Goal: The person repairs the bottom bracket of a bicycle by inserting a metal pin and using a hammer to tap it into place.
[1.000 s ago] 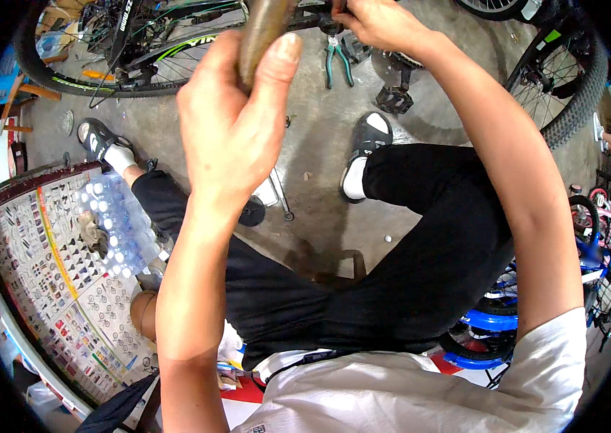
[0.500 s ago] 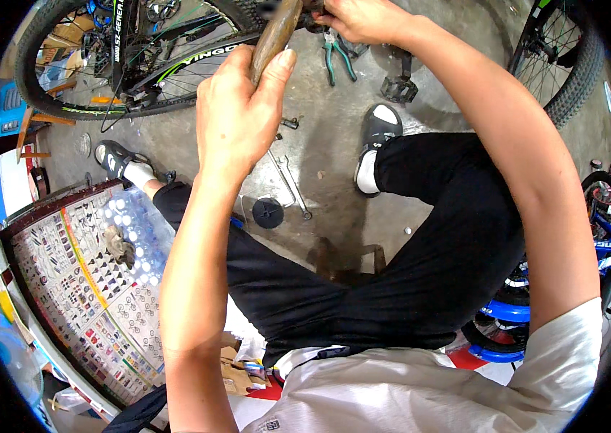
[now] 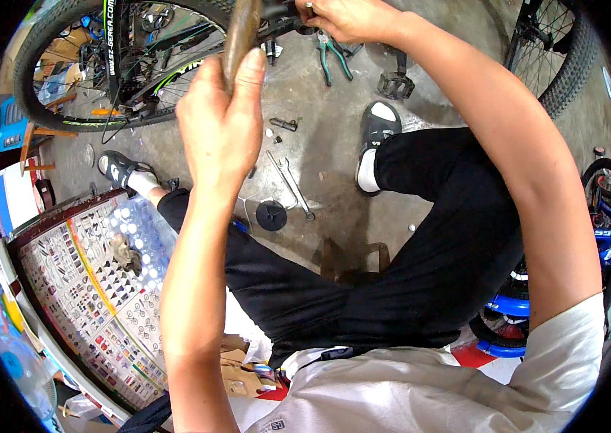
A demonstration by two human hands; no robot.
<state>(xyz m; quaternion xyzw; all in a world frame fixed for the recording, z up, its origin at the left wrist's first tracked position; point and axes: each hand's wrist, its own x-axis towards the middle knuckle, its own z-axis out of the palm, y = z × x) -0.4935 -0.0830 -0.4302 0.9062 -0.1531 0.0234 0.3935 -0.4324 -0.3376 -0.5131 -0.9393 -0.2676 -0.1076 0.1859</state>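
My left hand (image 3: 220, 126) is wrapped round a worn wooden tool handle (image 3: 243, 36), which rises almost upright past the upper edge; its far end is out of view. At the top, to the right of the handle, my right hand (image 3: 352, 20) has its fingers curled at the end of a dark metal bike part (image 3: 280, 27). A small pale piece shows at those fingers, too small to name. Beyond my left hand lies a black bicycle (image 3: 111, 79) with green stripes. Below my right hand, pliers (image 3: 333, 61) with green handles rest on the concrete floor.
A black pedal (image 3: 395, 85) is near my right foot. Between my legs lie wrenches (image 3: 289, 184), a black disc (image 3: 271, 215) and small dark parts (image 3: 284, 124). Another wheel (image 3: 569, 65) stands far right. At left, a chart-covered table (image 3: 89, 289) holds a pack of bottles (image 3: 148, 234).
My left hand has moved left and a little lower, and the wooden handle has swung more upright. My right hand has shifted slightly left. The view has also moved a little.
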